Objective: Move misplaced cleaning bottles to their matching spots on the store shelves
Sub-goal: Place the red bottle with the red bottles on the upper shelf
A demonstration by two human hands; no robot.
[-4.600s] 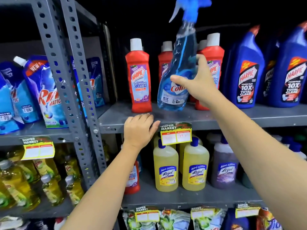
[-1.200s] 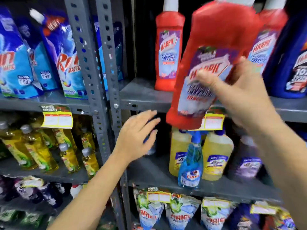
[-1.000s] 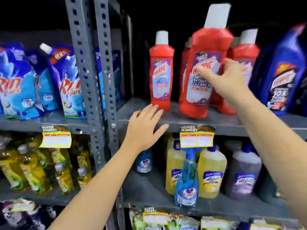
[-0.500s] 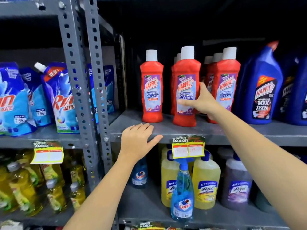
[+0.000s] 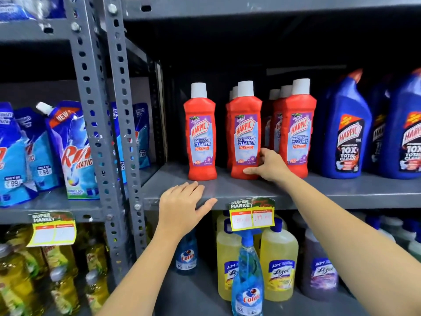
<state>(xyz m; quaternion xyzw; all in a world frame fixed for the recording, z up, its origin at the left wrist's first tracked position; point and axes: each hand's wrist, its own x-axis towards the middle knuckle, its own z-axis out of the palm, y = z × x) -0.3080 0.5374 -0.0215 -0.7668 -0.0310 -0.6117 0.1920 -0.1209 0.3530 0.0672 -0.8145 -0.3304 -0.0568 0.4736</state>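
Right hand (image 5: 270, 164) touches red Harpic bottle (image 5: 245, 135); left hand (image 5: 182, 206) on shelf edge (image 5: 330, 199)

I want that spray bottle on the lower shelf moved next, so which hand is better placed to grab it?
Left, probably. The left hand lies flat and empty on the shelf edge, just above the spray bottle. The right hand is farther in, touching a red bottle.

I'm looking at a shop aisle: grey slotted-steel shelving (image 5: 319, 190) stocked with rows of identical red Harpic bathroom cleaner bottles (image 5: 201, 133), blue toilet cleaner bottles (image 5: 346, 131), detergent pouches (image 5: 75, 153), and yellow "Super Market" price tags (image 5: 251, 214) clipped to the shelf edges.
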